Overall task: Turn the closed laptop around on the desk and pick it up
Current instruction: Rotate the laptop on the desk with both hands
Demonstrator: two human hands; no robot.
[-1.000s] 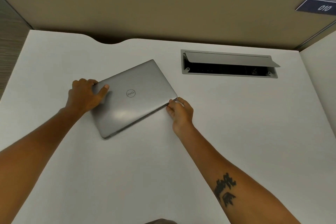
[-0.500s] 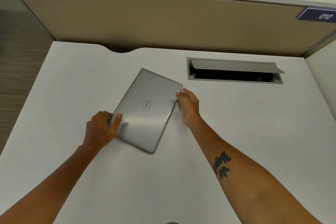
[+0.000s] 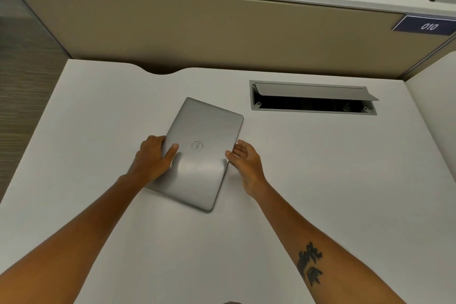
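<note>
A closed silver laptop (image 3: 204, 131) with a round logo lies flat on the white desk (image 3: 320, 180), its long sides running away from me and tilted a little to the right. My left hand (image 3: 154, 159) grips its left long edge, thumb pressed on the lid and fingers curled around the side. My right hand (image 3: 244, 160) is at the right long edge, fingers spread and fingertips touching the edge, with no closed grip.
An open cable hatch (image 3: 313, 99) with a raised grey flap is set in the desk at the back right. A tan partition (image 3: 197, 27) with a blue "010" label (image 3: 424, 26) bounds the far side. The desk's left edge drops to the carpeted floor.
The laptop has turned further clockwise, from lying crosswise to nearly lengthwise. My left hand slid along with its edge, and my right hand moved down the right edge and opened its fingers.
</note>
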